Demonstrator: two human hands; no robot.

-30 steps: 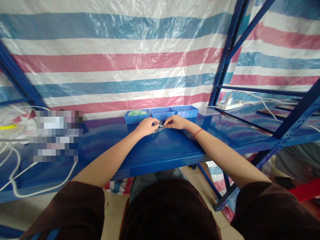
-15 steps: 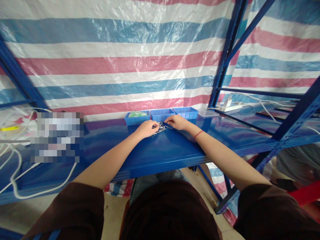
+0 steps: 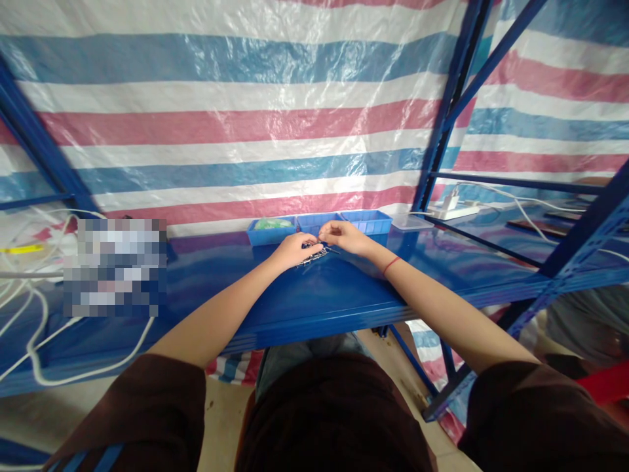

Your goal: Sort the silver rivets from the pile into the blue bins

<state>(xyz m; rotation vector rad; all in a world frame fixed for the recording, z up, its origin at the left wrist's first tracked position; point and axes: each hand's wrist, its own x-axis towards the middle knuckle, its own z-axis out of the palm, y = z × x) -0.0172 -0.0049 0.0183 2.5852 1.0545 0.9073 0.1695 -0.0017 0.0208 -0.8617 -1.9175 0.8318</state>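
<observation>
A small pile of thin, shiny metal pieces [image 3: 313, 256] lies on the blue tabletop between my hands; the pieces are too small to name. My left hand [image 3: 293, 249] is at the pile's left side, its fingers curled and its thumb stretched towards the right hand. Just to the right and slightly higher, my right hand [image 3: 344, 236] has its fingertips pinched together. Whatever is in either set of fingers is too small to make out. The fingertips of both hands almost meet over the pile, in front of the middle blue bin [image 3: 314, 221].
A left blue bin [image 3: 265, 237] holds a green bagged item, and a right blue bin [image 3: 376, 226] stands beside the middle one. A clear plastic lid [image 3: 413, 223] and white power strip [image 3: 455, 210] lie to the right. White cables [image 3: 37, 354] and a blurred-out patch are left.
My left hand has moved slightly right and my right hand slightly left and up, bringing the fingertips closer together over the metal pieces. The view has shifted slightly.
</observation>
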